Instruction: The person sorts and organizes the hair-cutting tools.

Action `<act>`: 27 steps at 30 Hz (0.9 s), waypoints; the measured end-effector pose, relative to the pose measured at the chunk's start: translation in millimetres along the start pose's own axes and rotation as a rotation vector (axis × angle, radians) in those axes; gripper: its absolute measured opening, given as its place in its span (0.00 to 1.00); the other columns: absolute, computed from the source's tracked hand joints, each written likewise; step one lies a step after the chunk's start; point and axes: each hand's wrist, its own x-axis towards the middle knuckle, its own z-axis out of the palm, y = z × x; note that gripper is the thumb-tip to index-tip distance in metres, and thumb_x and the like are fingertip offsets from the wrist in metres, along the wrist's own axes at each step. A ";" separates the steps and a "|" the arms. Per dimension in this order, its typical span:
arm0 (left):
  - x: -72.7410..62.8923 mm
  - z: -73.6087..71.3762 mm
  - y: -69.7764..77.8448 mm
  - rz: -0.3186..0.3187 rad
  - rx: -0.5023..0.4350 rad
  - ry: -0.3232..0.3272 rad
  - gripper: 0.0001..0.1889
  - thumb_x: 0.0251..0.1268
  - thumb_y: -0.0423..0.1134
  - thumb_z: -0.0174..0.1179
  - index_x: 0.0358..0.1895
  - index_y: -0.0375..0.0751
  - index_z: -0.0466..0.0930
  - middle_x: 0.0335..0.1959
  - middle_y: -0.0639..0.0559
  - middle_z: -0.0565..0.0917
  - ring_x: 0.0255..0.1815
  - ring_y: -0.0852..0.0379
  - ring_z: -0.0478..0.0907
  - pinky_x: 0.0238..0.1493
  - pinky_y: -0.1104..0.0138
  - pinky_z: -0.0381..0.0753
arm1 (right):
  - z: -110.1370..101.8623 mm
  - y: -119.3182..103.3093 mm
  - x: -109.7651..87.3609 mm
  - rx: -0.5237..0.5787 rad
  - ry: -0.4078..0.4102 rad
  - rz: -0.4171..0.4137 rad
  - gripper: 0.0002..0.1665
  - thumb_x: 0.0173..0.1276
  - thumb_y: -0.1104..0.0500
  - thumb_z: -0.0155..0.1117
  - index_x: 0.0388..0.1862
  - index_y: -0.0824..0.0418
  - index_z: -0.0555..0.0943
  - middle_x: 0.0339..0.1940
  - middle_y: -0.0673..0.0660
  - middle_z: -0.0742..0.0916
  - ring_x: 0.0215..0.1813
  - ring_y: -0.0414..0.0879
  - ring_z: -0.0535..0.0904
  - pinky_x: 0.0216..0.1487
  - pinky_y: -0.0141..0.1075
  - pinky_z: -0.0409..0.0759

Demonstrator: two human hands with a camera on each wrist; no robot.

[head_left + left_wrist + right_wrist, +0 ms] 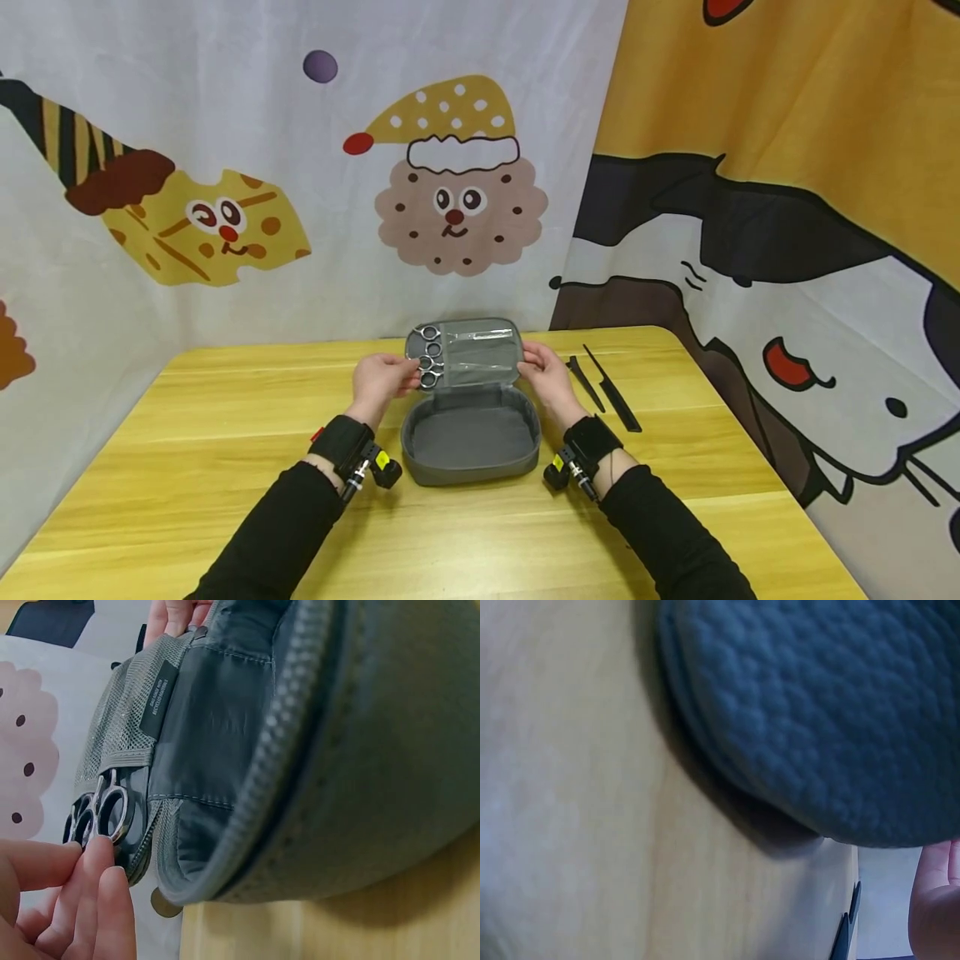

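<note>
A grey zippered case [471, 468] stands unfolded on the table, its lid [480, 353] raised at the back. Silver scissors [429, 363] sit at the lid's left side, finger rings outward, their blades hidden under a mesh pocket [129, 724]. My left hand [379, 385] pinches a ring of the scissors between thumb and fingers, as the left wrist view shows. On the opposite side, my right hand [551, 380] grips the lid's right edge. In the right wrist view the case's textured outer wall [817, 727] covers much of the picture, and only part of that hand shows.
Two black combs [619, 405] lie on the table to the right, beyond the right hand. The wooden table [247, 433] backs onto a white cartoon curtain [300, 308]. A thin item [491, 335] shows in the lid's pocket.
</note>
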 end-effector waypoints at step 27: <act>5.3 -13.9 -1.2 0.249 0.293 0.181 0.11 0.62 0.36 0.66 0.41 0.31 0.85 0.34 0.39 0.87 0.35 0.45 0.84 0.30 0.70 0.76 | -1.7 2.4 0.5 -0.003 -0.004 0.003 0.23 0.71 0.74 0.58 0.64 0.71 0.74 0.50 0.65 0.83 0.45 0.43 0.80 0.44 0.28 0.81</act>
